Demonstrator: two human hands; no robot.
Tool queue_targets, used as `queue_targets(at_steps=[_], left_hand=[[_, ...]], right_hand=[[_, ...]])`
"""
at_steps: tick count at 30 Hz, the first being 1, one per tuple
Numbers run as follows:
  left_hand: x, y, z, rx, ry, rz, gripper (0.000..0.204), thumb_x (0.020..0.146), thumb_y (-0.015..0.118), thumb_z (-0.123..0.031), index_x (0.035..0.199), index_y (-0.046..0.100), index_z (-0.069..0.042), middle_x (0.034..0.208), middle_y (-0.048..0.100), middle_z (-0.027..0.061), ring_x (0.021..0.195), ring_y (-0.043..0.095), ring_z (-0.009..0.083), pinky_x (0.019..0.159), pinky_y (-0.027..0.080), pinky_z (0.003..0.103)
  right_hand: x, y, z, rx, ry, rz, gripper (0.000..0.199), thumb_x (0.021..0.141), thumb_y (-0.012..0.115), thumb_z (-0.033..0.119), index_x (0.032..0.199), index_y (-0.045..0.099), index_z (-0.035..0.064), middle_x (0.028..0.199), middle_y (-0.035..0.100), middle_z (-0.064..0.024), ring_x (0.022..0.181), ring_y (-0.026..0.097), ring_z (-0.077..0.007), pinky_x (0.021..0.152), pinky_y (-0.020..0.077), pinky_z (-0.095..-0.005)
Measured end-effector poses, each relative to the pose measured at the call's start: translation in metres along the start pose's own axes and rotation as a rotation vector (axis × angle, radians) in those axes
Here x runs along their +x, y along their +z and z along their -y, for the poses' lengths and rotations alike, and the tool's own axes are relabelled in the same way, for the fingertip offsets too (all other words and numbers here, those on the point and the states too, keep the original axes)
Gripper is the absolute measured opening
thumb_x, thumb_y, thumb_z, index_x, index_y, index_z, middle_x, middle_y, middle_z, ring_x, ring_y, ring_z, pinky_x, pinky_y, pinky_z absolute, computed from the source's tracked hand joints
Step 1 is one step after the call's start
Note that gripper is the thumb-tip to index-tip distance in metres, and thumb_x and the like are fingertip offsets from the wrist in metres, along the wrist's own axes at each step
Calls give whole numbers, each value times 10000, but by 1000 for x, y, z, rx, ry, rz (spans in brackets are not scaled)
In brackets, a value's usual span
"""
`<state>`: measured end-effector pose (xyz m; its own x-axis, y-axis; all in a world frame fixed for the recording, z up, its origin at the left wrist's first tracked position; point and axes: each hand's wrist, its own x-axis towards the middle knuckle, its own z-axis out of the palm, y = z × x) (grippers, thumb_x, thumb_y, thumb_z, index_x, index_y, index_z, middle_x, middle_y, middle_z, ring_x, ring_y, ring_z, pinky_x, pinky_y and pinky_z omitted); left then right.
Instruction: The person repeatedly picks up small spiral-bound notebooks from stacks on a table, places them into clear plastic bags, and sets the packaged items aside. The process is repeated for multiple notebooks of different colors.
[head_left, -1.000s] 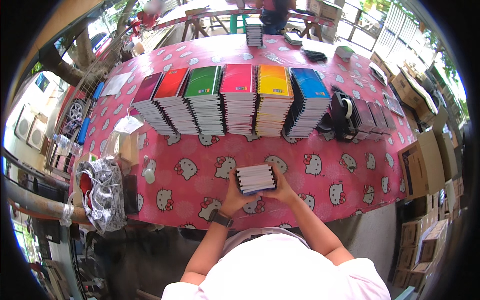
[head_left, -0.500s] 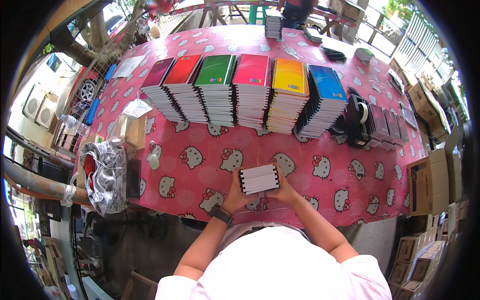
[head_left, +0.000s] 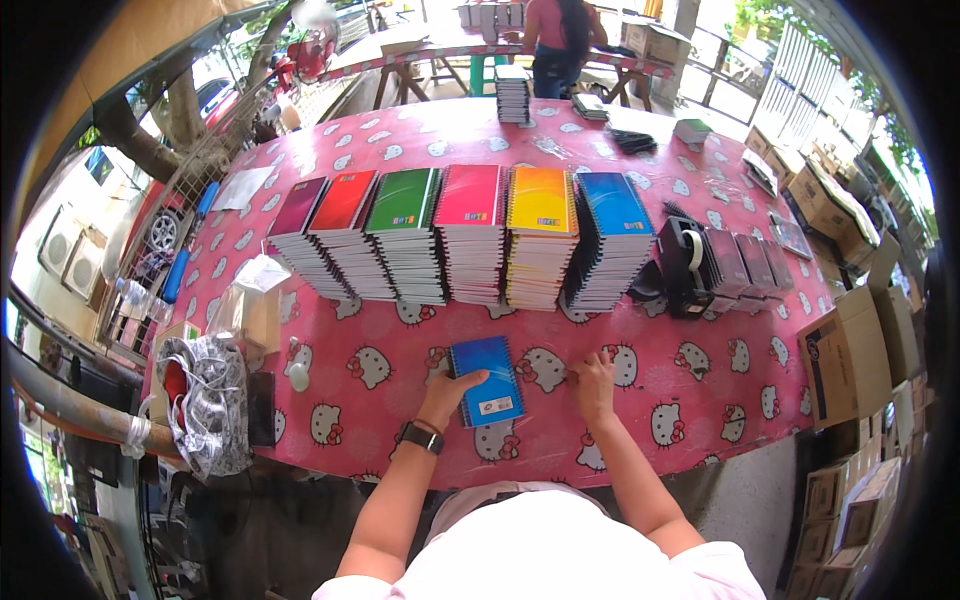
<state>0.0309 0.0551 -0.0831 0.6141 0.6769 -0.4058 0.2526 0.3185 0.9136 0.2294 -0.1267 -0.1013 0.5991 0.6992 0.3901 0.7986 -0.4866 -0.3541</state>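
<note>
My left hand (head_left: 447, 398) grips a blue spiral notebook (head_left: 490, 395) by its left side, thumb across the cover. The notebook is cover up with a white label near its lower edge; whether others lie beneath it I cannot tell. To its right, my right hand (head_left: 594, 385) is empty, fingers bent and apart at the tablecloth (head_left: 640, 420). Beyond both hands stands a row of tall notebook stacks: purple (head_left: 300, 207), red (head_left: 345, 200), green (head_left: 402, 203), pink (head_left: 470, 196), yellow (head_left: 540, 203) and blue (head_left: 612, 205).
A tape dispenser (head_left: 685, 265) stands beside dark packs (head_left: 745, 262) on the right. At the left are a patterned bag (head_left: 208, 400) and a clear box (head_left: 250, 315). Open carton (head_left: 845, 355) stands off the right edge. Another person (head_left: 562, 45) is at the far table.
The notebooks, earlier held edge-up between both hands, now show a blue cover in my left hand alone. My right hand has let go and moved right. The view has tilted up.
</note>
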Motion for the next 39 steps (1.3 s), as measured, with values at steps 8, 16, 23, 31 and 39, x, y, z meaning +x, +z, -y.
queue_targets(at_steps=[8, 16, 23, 31, 39], left_hand=[[-23, 7, -7, 17, -72, -11, 519, 671, 785, -355, 962, 629, 45, 927, 661, 123, 816, 636, 166, 708, 502, 279], [-36, 7, 6, 516, 196, -250, 731, 793, 518, -612, 1056, 579, 67, 920, 619, 235, 942, 548, 371, 874, 413, 409], [-29, 16, 49, 162, 26, -296, 838, 800, 500, -614, 1304, 375, 43, 1227, 416, 292, 1159, 355, 406, 995, 271, 474], [-48, 29, 44, 406, 175, -327, 981, 710, 671, -520, 1385, 218, 31, 1285, 322, 302, 1177, 315, 435, 1014, 222, 502], [-44, 30, 47, 408, 200, -314, 633, 944, 269, -466, 1374, 314, -3, 1252, 396, 236, 1162, 357, 386, 1010, 236, 498]], right_hand=[[2, 0, -7, 393, 71, -82, 138, 690, 670, 37, 822, 633, 54, 764, 570, -111, 702, 568, -276, 636, 452, -363], [-4, -39, 3, 865, 540, 513, 346, 757, 666, 72, 1084, 572, 7, 715, 580, -35, 573, 500, -106, 521, 413, -265], [-25, -39, 142, 261, -205, 457, 437, 759, 599, 49, 1187, 518, 6, 937, 576, -166, 869, 591, -300, 721, 512, -397], [5, -93, 127, 592, -193, 1158, 328, 770, 636, 112, 1086, 605, 31, 1001, 615, -146, 906, 594, -316, 763, 496, -361], [7, -20, 84, 84, -431, 352, 467, 882, 519, 275, 1313, 443, 111, 1415, 349, -61, 1319, 253, -304, 1025, 229, -527]])
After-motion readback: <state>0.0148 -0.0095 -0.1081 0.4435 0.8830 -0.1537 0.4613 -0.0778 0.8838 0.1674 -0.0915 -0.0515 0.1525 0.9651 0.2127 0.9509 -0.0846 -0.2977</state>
